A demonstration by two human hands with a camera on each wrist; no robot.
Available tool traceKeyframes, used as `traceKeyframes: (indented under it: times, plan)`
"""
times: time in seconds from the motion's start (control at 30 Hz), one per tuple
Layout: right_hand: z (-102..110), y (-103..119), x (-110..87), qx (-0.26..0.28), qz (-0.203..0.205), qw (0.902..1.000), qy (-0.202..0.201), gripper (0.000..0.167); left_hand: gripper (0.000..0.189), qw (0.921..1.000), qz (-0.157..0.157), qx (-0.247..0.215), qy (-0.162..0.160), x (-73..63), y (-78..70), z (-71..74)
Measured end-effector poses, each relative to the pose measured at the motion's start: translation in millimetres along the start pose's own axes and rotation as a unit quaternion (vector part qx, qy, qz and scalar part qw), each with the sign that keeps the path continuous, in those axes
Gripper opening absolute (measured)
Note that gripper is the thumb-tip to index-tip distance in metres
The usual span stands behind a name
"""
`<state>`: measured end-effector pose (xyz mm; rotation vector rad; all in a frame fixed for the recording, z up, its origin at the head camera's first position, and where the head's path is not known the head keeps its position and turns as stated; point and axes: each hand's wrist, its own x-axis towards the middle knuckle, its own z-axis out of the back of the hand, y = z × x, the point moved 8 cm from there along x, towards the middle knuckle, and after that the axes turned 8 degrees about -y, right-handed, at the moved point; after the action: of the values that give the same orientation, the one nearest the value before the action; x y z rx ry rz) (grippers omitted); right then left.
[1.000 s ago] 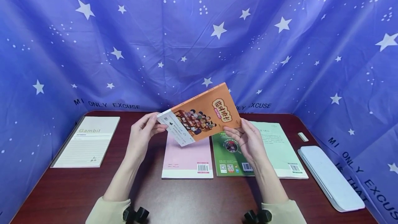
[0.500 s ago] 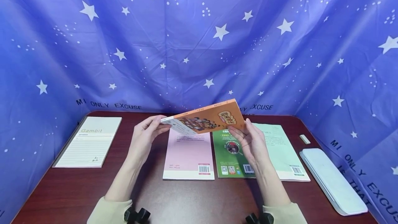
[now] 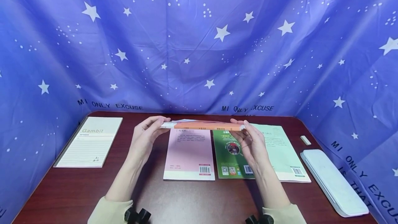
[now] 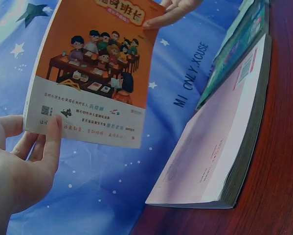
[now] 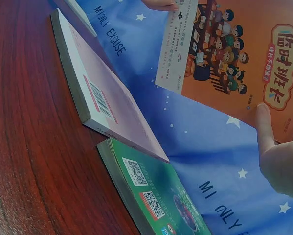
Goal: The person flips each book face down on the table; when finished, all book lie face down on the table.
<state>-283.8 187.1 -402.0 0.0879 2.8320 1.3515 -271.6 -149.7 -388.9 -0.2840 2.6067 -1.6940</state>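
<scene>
An orange book (image 3: 205,126) with a white lower band is held in the air by both hands, its spine toward the head camera. My left hand (image 3: 145,139) pinches its left end, at the white band. At the other end, my right hand (image 3: 253,142) grips the orange top part between thumb and fingers. Both wrist views show the cover, with cartoon children around a table; the left hand (image 4: 26,169) and right hand (image 5: 283,159) are at its edges. Below and behind lie a pink book (image 3: 189,156) and a green book (image 3: 230,161), partly covered by the right hand.
A pale green book (image 3: 286,151) lies right of the green one. Farther right are a white eraser (image 3: 305,140) and a light blue pencil case (image 3: 334,182). A cream notebook (image 3: 90,141) lies at the left. A starry blue curtain (image 3: 186,44) surrounds the table (image 3: 186,199).
The orange book has tipped from showing its cover to showing its spine, its right end coming down until it is nearly level. Both hands keep their hold with little movement.
</scene>
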Motion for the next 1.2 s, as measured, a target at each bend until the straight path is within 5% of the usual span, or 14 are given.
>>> traceKeyframes:
  times: [0.27, 0.53, 1.07, 1.2]
  plan:
    - [0, 0, 0.5, 0.008, -0.008, 0.9999, -0.001, 0.026, 0.013, 0.9998, 0.01, -0.015, 0.01, 0.6, 2.0, -0.4]
    - [9, -5, 1.3, -0.036, -0.04, 0.9959, -0.073, 0.048, 0.023, 0.9995, 0.016, 0.008, 0.024, -0.2, 3.3, -2.1]
    - [10, -7, 3.4, -0.038, -0.026, 0.9955, -0.083, 0.058, 0.056, 0.9971, 0.054, 0.032, 0.044, 0.9, 9.6, -2.0]
    - [11, -7, 3.1, -0.079, -0.019, 0.9939, -0.075, 0.058, 0.059, 0.9966, 0.062, 0.032, 0.045, 1.3, 10.0, -1.6]
